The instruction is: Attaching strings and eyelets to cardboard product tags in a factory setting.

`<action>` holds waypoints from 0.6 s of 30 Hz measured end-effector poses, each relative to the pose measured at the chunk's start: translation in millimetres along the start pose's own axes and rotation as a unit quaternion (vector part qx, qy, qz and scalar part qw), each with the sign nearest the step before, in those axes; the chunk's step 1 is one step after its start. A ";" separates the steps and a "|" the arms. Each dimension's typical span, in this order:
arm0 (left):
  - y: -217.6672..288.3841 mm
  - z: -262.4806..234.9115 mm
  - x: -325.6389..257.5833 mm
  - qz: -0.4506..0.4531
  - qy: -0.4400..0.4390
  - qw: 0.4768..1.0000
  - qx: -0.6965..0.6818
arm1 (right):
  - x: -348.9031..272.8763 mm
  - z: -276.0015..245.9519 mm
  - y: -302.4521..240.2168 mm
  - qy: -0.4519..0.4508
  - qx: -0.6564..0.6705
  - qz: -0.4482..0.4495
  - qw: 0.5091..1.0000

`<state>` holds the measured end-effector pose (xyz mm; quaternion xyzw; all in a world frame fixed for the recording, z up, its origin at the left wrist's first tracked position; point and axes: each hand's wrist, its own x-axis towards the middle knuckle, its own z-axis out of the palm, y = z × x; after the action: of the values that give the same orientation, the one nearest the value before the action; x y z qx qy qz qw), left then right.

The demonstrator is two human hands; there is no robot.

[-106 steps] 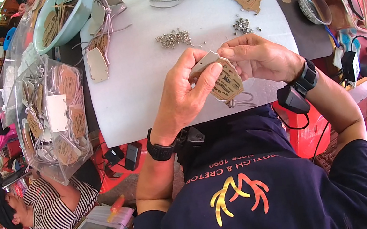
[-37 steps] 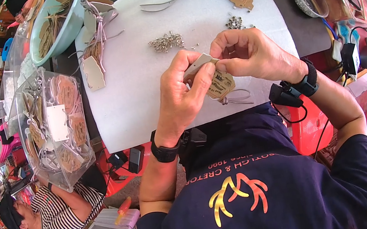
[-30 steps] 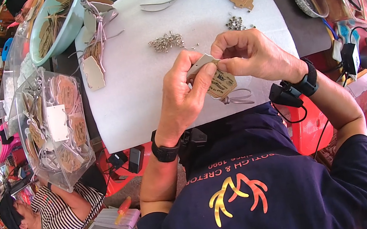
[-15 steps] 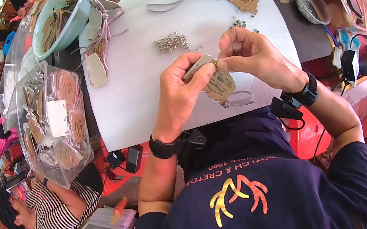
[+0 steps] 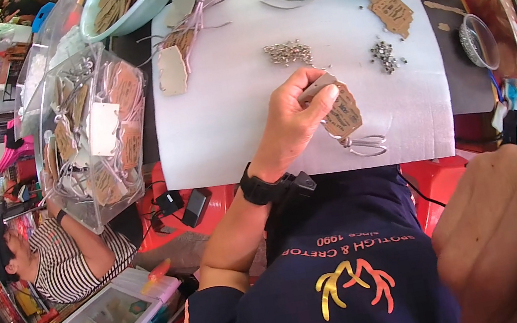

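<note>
Evidently the work is at a holding stage: the left hand [image 5: 295,113] keeps a brown tag [image 5: 342,113] together with a pale tag [image 5: 315,88], its grip clamped on the pair with the thumb on top. Both are held above the white sheet [image 5: 227,139] that covers most of the counter [image 5: 462,80], close to the edge by the wearer's lap. The right hand [image 5: 512,227] is well apart from them, large and near the camera at the lower right; its fingertips are hidden, so I cannot tell whether that grip is apart, together or on something.

As I judge it, the step is readying the upper corner of the tags, where a small hole shows in the pale one. The next move would call for the right hand back at that corner, with the left steady.

The brown tag's printed face is turned up. Its long axis seems to run from under the thumb down toward the wearer, tilting slightly; the thumb hides its upper part. A grey cord [image 5: 369,144] leaves the lower end and loops to the right. Just beyond the held tags lies a pile of silver metal pieces [image 5: 289,53]; a looser, darker heap [image 5: 385,57] sits farther right.
</note>
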<state>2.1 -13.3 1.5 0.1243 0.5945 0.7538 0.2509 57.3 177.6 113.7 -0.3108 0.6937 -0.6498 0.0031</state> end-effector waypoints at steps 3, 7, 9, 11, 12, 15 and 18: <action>-0.7 -1.4 -6.9 -0.011 -0.005 1.000 0.010 | 1.8 11.0 0.1 -0.009 0.029 -0.003 1.000; 1.4 3.9 -2.3 0.010 -0.028 0.999 0.021 | 11.5 13.4 -4.5 -0.009 0.049 -0.005 0.999; 2.6 1.9 -0.1 0.014 -0.030 0.999 0.019 | 13.1 14.3 -3.4 -0.007 0.060 -0.003 0.998; 2.0 0.0 -2.4 0.004 -0.027 0.999 0.023 | 13.4 15.8 -4.4 -0.006 0.071 0.001 0.997; 1.8 0.2 -1.6 0.004 -0.029 0.999 0.023 | 13.3 16.3 -5.1 -0.005 0.076 0.003 0.997; 2.4 0.7 -2.7 0.009 -0.024 0.999 0.024 | 11.4 21.0 -7.7 0.003 0.092 0.009 0.996; 4.1 -1.5 -6.7 0.005 -0.024 0.999 0.022 | 9.5 26.2 -8.7 0.009 0.111 0.010 0.994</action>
<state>6.1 -18.7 5.8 0.1504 0.6042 0.7386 0.2584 64.0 150.2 121.3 -0.2959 0.6206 -0.7252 0.0379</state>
